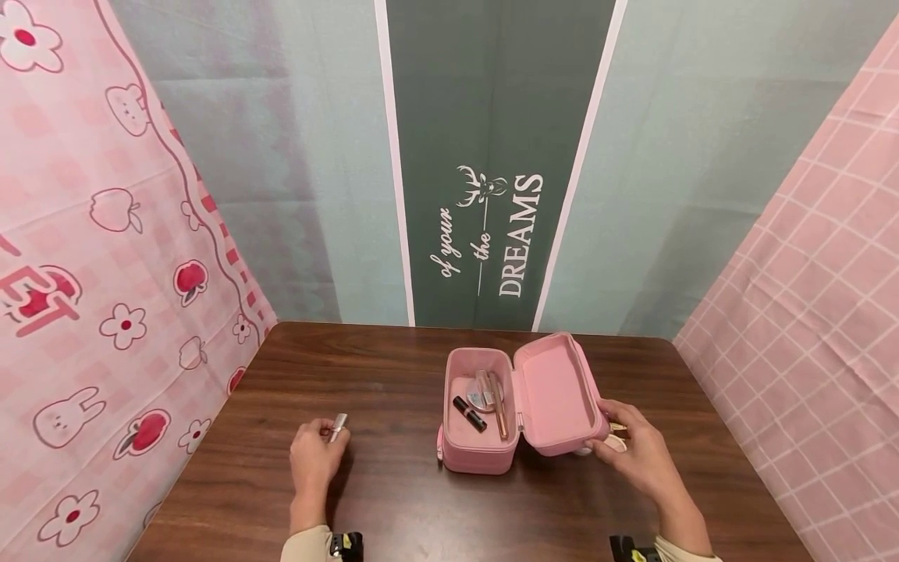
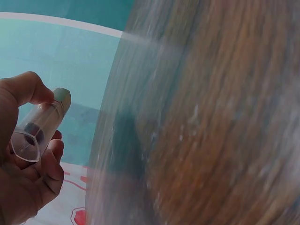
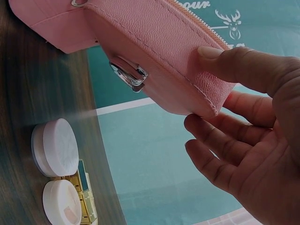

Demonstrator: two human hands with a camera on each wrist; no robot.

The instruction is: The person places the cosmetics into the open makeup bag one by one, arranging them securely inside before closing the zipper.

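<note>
My left hand point(image 1: 316, 457) pinches a small clear lipstick-like tube point(image 2: 44, 124) with a metallic end, a little above the left part of the table. My right hand point(image 1: 639, 453) grips the raised lid point(image 1: 558, 390) of a pink cosmetic case point(image 1: 477, 460), thumb on one side and fingers on the other. The case stands open near the middle of the table, its lid swung out to the right. Inside lie a black lipstick tube point(image 1: 469, 415), a slim rose-gold tube point(image 1: 502, 417) and a round clear container point(image 1: 480, 396), partly covered by tubes.
Beneath and right of the lid, two round white containers point(image 3: 60, 147) stand beside a gold-coloured case point(image 3: 84, 192); the lid and right hand partly hide them in the head view. Patterned cloths point(image 1: 119, 297) hang around the brown wooden table point(image 1: 365, 367).
</note>
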